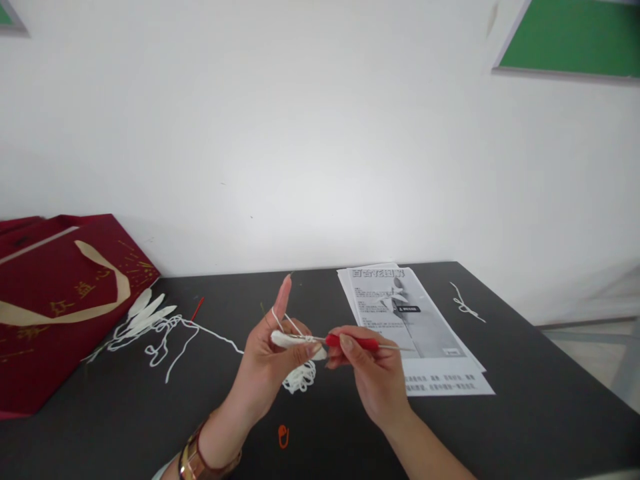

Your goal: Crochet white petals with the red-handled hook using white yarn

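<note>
My left hand (273, 357) pinches a small white crocheted piece (286, 340) between thumb and fingers. Its index finger points up with white yarn looped round it. A crochet hook (357, 343) with a red grip lies in my right hand (376, 373), whose thumb and fingers are closed on the handle. The hook's tip meets the crocheted piece near my left thumb; the exact stitch is too small to make out. Just below the hands rests a bundle of white yarn (299, 379). An orange stitch marker (283, 437) lies on the table nearer to me.
Printed sheets (430, 333) lie on the black table (525, 400) to the right, beyond my right hand. Farther right is a short white yarn scrap (466, 307). At left, white crocheted petals (147, 313) and a thin red stick (198, 309) lie beside a dark red bag (60, 320).
</note>
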The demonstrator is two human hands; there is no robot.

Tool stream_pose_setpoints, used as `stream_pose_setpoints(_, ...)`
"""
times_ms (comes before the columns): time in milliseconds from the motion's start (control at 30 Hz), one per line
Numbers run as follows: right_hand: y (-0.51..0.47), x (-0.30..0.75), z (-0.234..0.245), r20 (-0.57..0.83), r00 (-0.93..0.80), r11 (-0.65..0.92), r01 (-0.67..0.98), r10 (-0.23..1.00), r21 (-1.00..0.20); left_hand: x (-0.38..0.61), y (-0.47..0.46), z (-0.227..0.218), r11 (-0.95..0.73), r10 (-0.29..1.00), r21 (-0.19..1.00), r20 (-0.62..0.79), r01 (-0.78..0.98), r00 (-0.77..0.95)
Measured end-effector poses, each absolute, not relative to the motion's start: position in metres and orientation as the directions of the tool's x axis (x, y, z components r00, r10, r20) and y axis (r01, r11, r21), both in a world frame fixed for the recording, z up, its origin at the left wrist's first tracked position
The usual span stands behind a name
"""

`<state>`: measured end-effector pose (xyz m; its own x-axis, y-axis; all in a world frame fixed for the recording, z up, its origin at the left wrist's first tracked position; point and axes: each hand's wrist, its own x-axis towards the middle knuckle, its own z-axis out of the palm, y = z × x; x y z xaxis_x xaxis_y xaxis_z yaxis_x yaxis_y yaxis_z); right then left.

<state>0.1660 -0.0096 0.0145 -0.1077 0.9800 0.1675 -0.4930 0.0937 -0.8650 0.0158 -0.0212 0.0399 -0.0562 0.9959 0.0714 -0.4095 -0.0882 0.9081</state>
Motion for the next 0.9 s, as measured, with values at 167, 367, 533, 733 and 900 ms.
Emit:
stream_pose_setpoints(167, -0.004, 0.164, 0.017, 0.016, -0.155, -0.076, -0.571, 0.988, -0.817, 0.012, -0.019, 0.035, -0.106, 0.994, 0.930, 0.112, -0.351, -0.005)
stream_pose_setpoints(367, -0.008, 0.167, 0.016, 0.175, -0.075, 0.136, -0.366, 0.982, -0.921, 0.018, -0.018, 0.029, -0.163, 0.976, 0.964, 0.127, -0.211, -0.175)
stream_pose_setpoints(533, -0.019, 0.167, 0.014, 0.701, -0.102, 0.708, 0.077, 0.706, -0.702, 0.025, -0.019, 0.033, -0.041, 0.992, 0.895, -0.018, -0.445, -0.128)
stream_pose_setpoints(733, -0.016, 0.173, 0.002, 0.886, -0.308, 0.923, 0.281, 0.347, -0.263, 0.019, -0.018, 0.041, 0.040, 0.997, 0.823, -0.074, -0.567, -0.038)
stream_pose_setpoints(900, -0.013, 0.179, 0.007, 0.880, -0.323, 0.937, 0.154, 0.349, -0.315, 0.005, -0.016, 0.047, 0.182, 0.977, 0.788, -0.078, -0.588, 0.198)
